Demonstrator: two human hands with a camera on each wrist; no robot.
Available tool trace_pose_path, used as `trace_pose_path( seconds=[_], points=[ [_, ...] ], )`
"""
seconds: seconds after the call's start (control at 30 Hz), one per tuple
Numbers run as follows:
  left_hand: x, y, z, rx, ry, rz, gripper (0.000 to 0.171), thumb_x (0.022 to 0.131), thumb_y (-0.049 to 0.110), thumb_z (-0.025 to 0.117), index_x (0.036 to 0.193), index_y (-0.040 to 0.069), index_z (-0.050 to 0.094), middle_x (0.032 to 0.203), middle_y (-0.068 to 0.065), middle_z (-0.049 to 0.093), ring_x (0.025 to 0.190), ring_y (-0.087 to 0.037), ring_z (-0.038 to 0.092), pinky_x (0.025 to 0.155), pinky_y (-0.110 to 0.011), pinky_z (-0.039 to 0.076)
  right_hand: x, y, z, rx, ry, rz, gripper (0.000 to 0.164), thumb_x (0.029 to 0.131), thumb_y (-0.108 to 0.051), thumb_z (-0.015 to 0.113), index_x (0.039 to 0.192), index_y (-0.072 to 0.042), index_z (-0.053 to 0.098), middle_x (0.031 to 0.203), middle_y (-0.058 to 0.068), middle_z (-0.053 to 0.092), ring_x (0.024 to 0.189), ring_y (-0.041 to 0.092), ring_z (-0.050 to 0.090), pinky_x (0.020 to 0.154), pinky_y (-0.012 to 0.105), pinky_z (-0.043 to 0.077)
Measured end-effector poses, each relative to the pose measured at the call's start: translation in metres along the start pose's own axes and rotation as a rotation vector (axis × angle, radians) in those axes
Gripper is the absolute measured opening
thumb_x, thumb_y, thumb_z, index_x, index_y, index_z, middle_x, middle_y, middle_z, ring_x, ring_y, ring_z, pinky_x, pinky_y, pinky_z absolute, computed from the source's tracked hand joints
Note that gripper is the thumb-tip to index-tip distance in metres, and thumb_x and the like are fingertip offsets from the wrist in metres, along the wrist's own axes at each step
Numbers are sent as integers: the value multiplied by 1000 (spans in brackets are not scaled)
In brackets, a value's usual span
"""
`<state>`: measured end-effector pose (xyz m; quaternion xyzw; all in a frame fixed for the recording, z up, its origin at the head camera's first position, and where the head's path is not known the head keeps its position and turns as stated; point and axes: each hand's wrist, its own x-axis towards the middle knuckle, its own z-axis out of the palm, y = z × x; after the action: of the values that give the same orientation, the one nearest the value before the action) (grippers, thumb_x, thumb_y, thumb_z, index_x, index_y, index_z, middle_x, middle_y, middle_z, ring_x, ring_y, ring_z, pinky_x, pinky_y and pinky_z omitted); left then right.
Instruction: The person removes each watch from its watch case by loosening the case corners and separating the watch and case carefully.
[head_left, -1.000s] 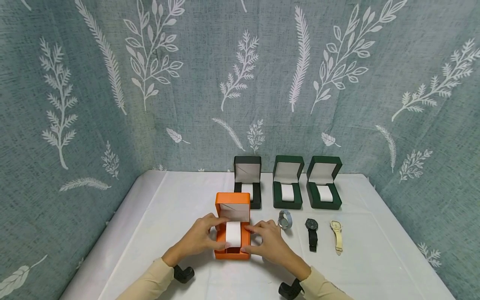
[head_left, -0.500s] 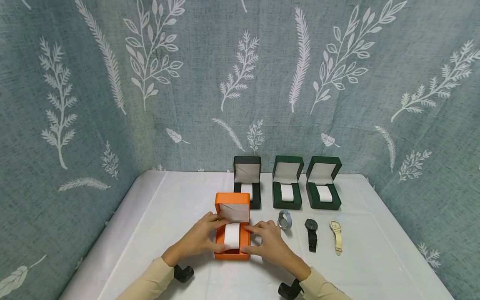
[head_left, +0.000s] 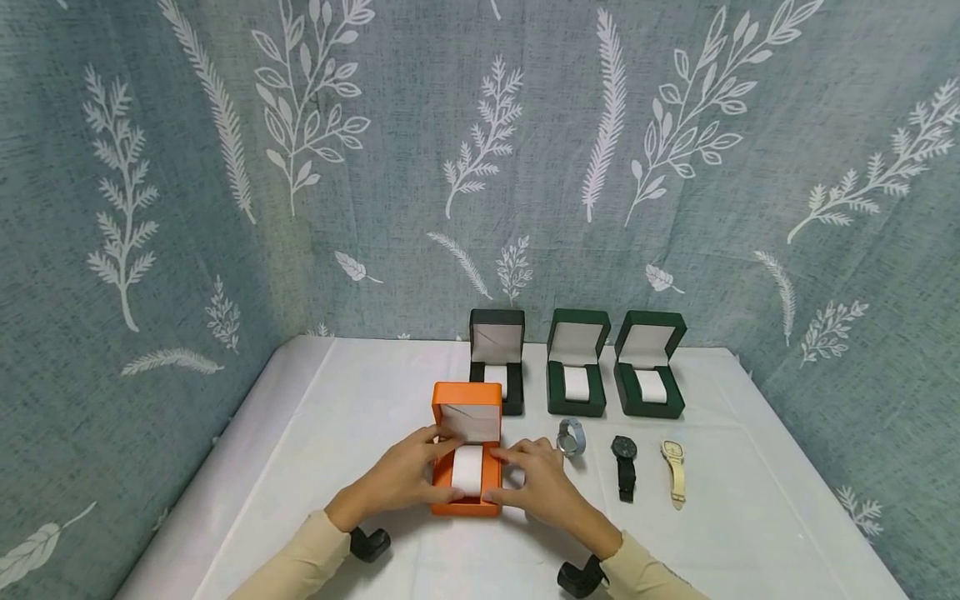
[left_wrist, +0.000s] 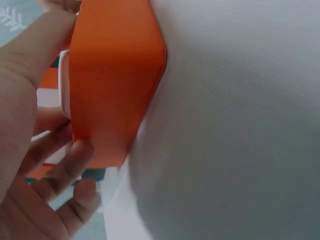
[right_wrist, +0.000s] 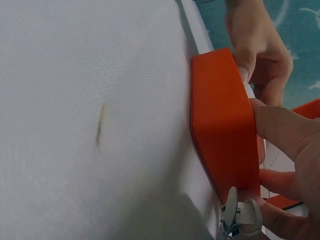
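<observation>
An open orange watch box (head_left: 467,510) stands on the white table, with a white watch cushion (head_left: 467,471) in its base. From the left, my left hand (head_left: 397,475) spans the cushion, thumb at its front end and fingertips at its back end. My right hand (head_left: 543,483) grips the box's right side, thumb near the front corner and fingers farther back. In the left wrist view, the left fingers (left_wrist: 70,165) bend beside the orange wall. The right wrist view shows the right thumb (right_wrist: 280,125) at the box rim.
Behind stand a black watch box (head_left: 513,392) and two green watch boxes (head_left: 556,392) (head_left: 677,404), all open with white cushions. To the right lie a silver watch (head_left: 572,439), close to my right hand, a black watch (head_left: 624,467) and a gold-coloured watch (head_left: 674,471).
The white cushion has shifted slightly toward the front of the orange box. Both hands stay at the box in nearly the same place.
</observation>
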<state>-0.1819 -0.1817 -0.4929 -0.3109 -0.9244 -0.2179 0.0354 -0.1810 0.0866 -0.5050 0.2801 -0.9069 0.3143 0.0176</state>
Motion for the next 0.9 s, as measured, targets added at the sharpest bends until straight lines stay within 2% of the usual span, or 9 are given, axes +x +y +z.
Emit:
trace_pose_path(
  seconds=[0.13,0.27,0.37,0.53,0.67,0.77,0.83,0.9],
  points=[
    [-4,-6,-1,-95,-4,-2,69,88,54,78,140,11,65,141,-6,58,119,-20,59,94,-41,54,0,-3,0,-14,3,17,74,79,-54,85,136,-9,68,107,1,70,96,20,48,82,47,37],
    [-8,-10,-2,-179,6,-14,64,89,51,78,141,15,66,141,-5,58,93,-10,62,77,-28,53,0,-4,0,7,9,58,84,78,-53,87,139,-1,63,103,-2,73,101,22,49,89,55,37],
    [-8,-11,-1,-185,-3,-21,65,89,52,77,142,16,65,142,-4,58,78,-6,57,68,-24,49,0,-5,0,1,14,77,85,77,-51,88,138,2,63,104,-2,74,101,23,49,90,57,35],
    [-10,-9,-1,-170,7,-33,66,89,54,77,141,15,65,140,-3,58,79,-5,57,69,-23,48,-1,-4,1,-23,26,81,83,76,-51,88,135,3,65,105,-1,74,100,22,48,90,56,33],
    [-14,-14,-2,-250,111,-55,64,81,50,86,131,13,71,127,2,65,77,-9,59,64,-23,49,-4,-4,2,-3,13,82,88,73,-56,88,134,4,66,107,0,74,102,22,47,91,57,30],
    [-17,-21,-3,-327,184,-68,66,74,43,92,126,9,71,116,0,68,73,-13,61,60,-23,49,-6,-4,3,-10,6,70,95,69,-60,89,136,4,64,109,-1,74,103,22,46,92,58,28],
    [-19,-26,-3,-358,168,-84,74,72,41,94,131,4,67,116,-3,68,71,-14,61,61,-23,50,-7,-4,2,-28,12,54,100,66,-62,89,138,3,63,110,-1,74,103,22,46,92,58,28],
    [-20,-31,-2,-376,105,-88,89,71,40,94,141,-1,58,115,-6,67,72,-14,61,63,-23,50,-8,-4,2,-39,20,41,103,64,-62,90,139,3,62,110,0,75,103,22,46,92,58,27]
  ],
)
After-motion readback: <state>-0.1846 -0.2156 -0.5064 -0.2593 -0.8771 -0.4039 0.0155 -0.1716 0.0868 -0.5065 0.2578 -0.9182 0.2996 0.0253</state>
